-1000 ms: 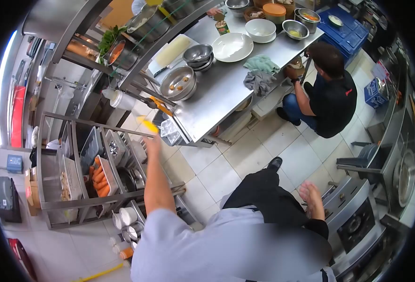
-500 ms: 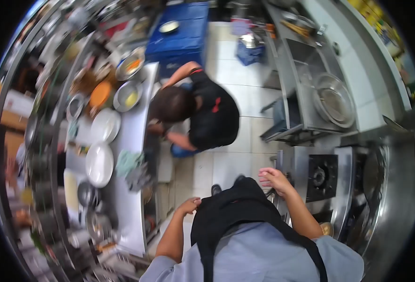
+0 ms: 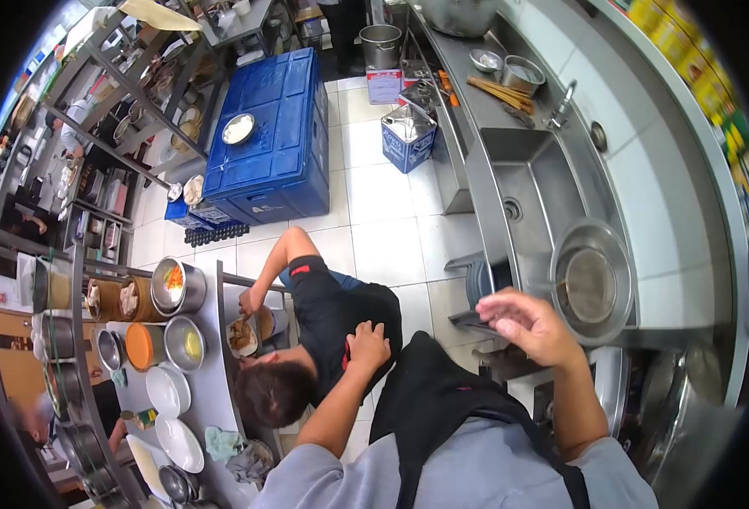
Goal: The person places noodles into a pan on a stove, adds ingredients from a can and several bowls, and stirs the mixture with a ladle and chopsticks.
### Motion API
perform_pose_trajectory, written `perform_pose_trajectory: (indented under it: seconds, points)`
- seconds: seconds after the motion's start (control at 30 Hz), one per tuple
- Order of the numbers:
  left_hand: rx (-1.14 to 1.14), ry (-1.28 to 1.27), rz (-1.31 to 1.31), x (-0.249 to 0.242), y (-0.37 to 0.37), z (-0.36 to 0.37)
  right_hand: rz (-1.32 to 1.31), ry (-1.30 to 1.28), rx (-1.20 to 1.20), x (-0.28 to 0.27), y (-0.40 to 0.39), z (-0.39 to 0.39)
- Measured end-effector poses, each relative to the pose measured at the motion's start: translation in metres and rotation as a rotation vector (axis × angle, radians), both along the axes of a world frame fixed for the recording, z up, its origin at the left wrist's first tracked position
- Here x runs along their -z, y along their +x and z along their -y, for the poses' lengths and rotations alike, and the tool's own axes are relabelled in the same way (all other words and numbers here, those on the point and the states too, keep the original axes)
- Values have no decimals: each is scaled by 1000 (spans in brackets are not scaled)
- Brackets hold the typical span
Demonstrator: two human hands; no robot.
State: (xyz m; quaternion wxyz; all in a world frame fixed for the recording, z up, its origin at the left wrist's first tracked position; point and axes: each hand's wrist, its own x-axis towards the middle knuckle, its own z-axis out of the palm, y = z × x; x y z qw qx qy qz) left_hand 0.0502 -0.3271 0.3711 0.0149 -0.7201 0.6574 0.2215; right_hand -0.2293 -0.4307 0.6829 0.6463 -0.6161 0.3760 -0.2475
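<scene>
- Clearly, the stainless-steel table [image 3: 215, 394] stands beside a crouching co-worker [image 3: 345, 314] in black.
- Sink [image 3: 553, 191]: a round metal basin [image 3: 620, 276] at its near end.
- Right hand [image 3: 531, 328]: raised near the basin, fingers loosely apart.
- Left hand [image 3: 368, 346]: fingers spread over the co-worker's back; contact unclear.

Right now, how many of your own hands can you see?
2: the left hand appears over the back of the bent co-worker, contact unclear; the right hand is raised, lower left of the round basin in view.
</scene>
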Motion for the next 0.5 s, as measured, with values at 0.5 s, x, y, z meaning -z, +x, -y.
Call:
perform_pose_trajectory:
  seconds: [0.5]
  points:
    - [-24,334,-281,41,152,387,-206,39,164,102,-17,373]
